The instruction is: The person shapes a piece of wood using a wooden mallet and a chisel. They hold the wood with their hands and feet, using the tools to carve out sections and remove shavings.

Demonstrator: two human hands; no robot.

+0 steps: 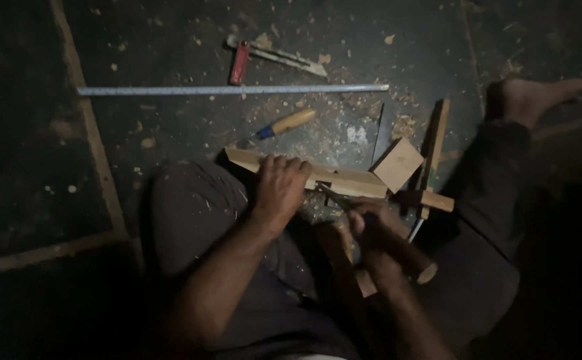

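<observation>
A dark floor (171, 40) strewn with pale wood shavings fills the view, with the person seated on it, 1 knee (191, 207) raised at left and a bare foot (537, 97) stretched out at upper right. Farthest from the body, a long steel ruler (231, 89) lies crosswise; beyond it rests a red-handled saw (271, 57), and nearer in lies a chisel with a pale wooden handle (287, 123). A slim wooden try square (435, 150) stands lengthwise at right, beside a small square wood block (397, 165). The wooden strip (344, 179) lies directly ahead of both hands, its long axis running left to right with the right end slightly nearer the body. The left hand (281, 190) presses down on the strip's left part, fingers curled over its far edge. The right hand (371, 223) sits just below the strip's middle, closed around a dark narrow tool (331, 195) whose tip points up-left to the strip's near edge; it is too dim to tell whether the tip touches. A wooden mallet (351, 257) lies beneath that wrist.
</observation>
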